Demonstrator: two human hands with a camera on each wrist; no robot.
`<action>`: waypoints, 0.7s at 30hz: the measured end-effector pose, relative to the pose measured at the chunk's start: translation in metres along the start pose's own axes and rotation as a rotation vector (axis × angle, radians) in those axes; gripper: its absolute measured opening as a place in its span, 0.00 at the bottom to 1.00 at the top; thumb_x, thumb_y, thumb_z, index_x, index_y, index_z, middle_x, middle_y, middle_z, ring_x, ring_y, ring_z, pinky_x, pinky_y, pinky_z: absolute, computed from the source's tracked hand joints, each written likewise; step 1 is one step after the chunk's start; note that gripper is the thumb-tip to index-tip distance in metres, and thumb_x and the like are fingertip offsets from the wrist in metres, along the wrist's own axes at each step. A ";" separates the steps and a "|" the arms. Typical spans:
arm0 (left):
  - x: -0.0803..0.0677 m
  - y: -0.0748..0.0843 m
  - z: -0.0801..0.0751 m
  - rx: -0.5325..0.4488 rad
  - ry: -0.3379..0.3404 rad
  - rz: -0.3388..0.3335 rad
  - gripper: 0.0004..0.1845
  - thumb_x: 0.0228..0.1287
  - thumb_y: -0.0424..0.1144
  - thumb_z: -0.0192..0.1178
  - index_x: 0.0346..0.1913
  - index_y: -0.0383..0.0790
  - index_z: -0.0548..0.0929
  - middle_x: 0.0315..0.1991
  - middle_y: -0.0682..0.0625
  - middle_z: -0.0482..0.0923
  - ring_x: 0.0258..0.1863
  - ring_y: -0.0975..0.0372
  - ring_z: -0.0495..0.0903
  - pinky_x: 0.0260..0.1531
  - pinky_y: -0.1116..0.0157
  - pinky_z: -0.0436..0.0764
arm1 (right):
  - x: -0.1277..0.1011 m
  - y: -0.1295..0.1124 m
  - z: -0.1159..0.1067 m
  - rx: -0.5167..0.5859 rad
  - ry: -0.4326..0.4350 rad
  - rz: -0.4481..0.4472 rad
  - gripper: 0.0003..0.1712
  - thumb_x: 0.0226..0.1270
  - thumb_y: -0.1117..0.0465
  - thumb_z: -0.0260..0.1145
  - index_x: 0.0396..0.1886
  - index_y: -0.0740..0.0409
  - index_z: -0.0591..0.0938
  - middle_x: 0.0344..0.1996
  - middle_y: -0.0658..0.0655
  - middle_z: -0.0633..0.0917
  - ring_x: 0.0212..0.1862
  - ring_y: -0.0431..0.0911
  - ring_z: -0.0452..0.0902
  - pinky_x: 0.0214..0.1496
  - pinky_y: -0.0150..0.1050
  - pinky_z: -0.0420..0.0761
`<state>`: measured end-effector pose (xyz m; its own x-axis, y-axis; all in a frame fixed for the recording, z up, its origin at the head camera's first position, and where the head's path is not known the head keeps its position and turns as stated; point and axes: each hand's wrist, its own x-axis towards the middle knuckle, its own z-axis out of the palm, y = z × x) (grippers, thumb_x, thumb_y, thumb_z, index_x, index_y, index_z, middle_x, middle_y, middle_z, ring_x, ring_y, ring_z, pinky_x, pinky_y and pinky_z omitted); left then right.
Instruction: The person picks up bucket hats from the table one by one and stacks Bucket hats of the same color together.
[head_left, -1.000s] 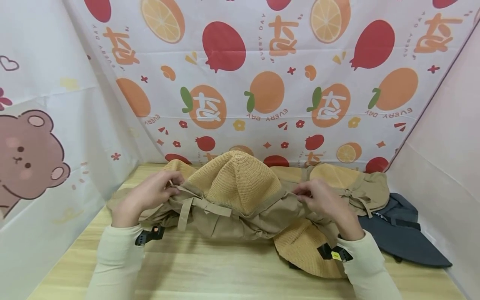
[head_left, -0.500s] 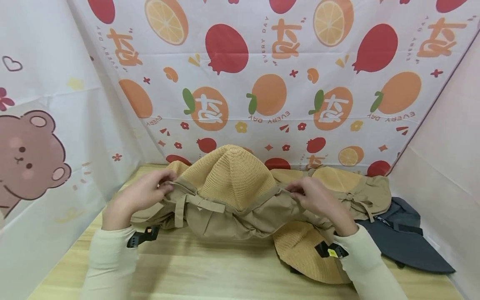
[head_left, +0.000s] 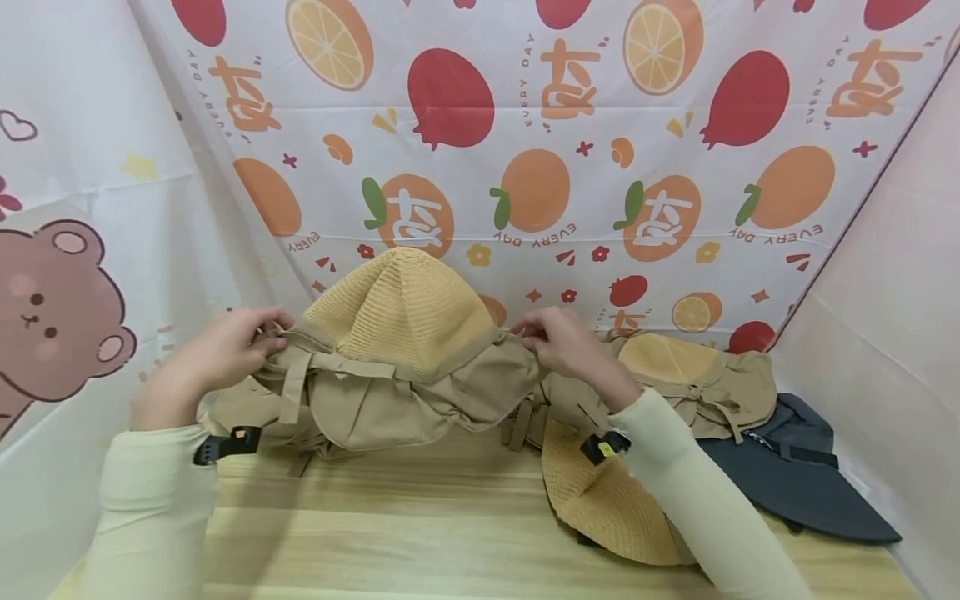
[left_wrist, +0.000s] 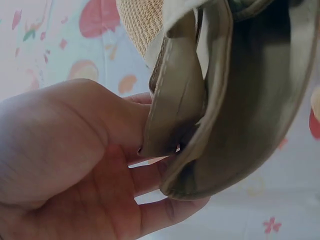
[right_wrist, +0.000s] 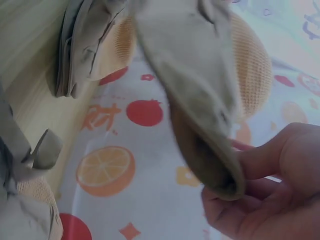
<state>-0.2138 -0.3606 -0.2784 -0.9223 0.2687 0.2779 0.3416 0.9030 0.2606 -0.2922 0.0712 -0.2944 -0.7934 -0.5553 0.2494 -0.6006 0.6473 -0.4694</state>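
Observation:
A sun hat (head_left: pixel 405 312) with a yellow woven crown and a khaki cloth brim is held up in front of me, crown on top. My left hand (head_left: pixel 225 350) pinches the brim at its left end, beside a tied cloth strap. At the opposite end my right hand (head_left: pixel 566 350) pinches the brim between thumb and fingers. In the left wrist view, the left hand (left_wrist: pixel 100 150) has the folded cloth edge between thumb and fingers. The right wrist view shows the brim's edge drooping by the right hand (right_wrist: pixel 275 185).
Another khaki and yellow hat (head_left: pixel 675 362) lies at the back right of the wooden table (head_left: pixel 390 533). A dark cap (head_left: pixel 795 483) is beside it. Nearer me is a yellow woven hat (head_left: pixel 607 508), partly under my right forearm. More khaki hats (head_left: pixel 247 408) lie behind the held one.
Both hands have lifted the sun hat and carried it to the left. More of the hats behind it and of the table now shows.

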 end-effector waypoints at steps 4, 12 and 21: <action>-0.001 -0.018 -0.012 0.056 -0.016 -0.018 0.09 0.67 0.25 0.62 0.48 0.28 0.83 0.29 0.47 0.82 0.31 0.59 0.79 0.34 0.58 0.77 | 0.023 -0.004 0.014 0.047 0.053 -0.031 0.13 0.72 0.71 0.64 0.50 0.57 0.90 0.44 0.60 0.91 0.46 0.51 0.89 0.48 0.44 0.87; 0.005 -0.051 -0.029 0.100 -0.128 -0.105 0.13 0.68 0.26 0.61 0.52 0.24 0.83 0.33 0.42 0.84 0.35 0.52 0.82 0.37 0.54 0.79 | 0.058 -0.014 0.041 0.047 0.003 -0.050 0.17 0.70 0.74 0.62 0.48 0.57 0.92 0.48 0.59 0.92 0.39 0.45 0.86 0.36 0.32 0.78; 0.009 -0.085 -0.020 0.096 -0.223 -0.140 0.13 0.61 0.24 0.63 0.48 0.24 0.86 0.43 0.24 0.83 0.39 0.43 0.83 0.38 0.53 0.80 | 0.087 -0.016 0.083 0.036 -0.129 -0.007 0.23 0.66 0.79 0.57 0.46 0.58 0.92 0.54 0.58 0.90 0.48 0.47 0.85 0.32 0.29 0.68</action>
<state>-0.2479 -0.4419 -0.2794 -0.9800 0.1962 0.0324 0.1988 0.9613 0.1906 -0.3432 -0.0311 -0.3356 -0.7686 -0.6237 0.1423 -0.5999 0.6254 -0.4990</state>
